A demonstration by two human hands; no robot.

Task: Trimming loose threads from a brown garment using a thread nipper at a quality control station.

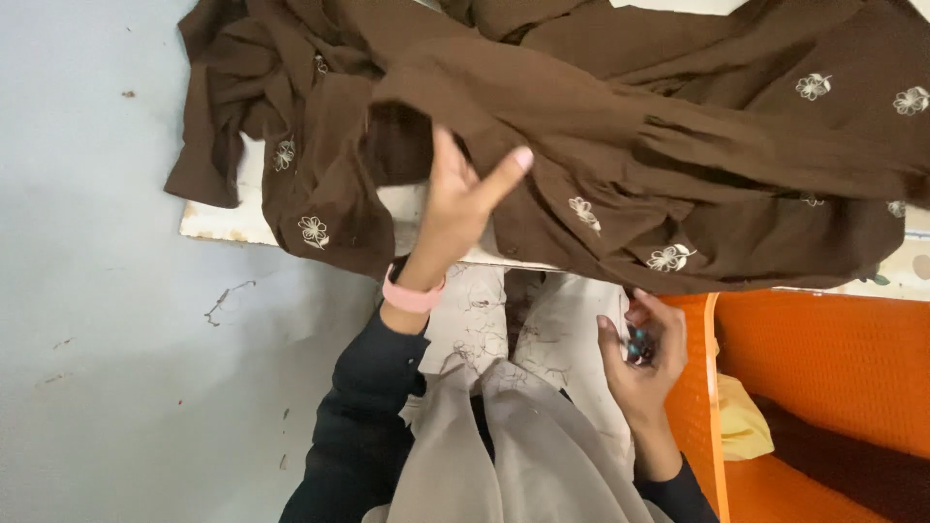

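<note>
Fingers [513, 165] of the left hand [455, 208] spread apart under the brown embroidered garment [601, 126], lifting its fold off the counter [218, 223]. Right hand [644, 363] curls shut on small dark scissors [636, 344], kept low beside the orange crate [823, 358].

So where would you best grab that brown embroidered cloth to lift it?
Probably at the lower hem of the brown embroidered cloth, where it hangs free over the table edge. Come from below, on the person's side: there the fabric is loose, so fingers can pinch both faces. The left hand already touches it nearby.
</note>
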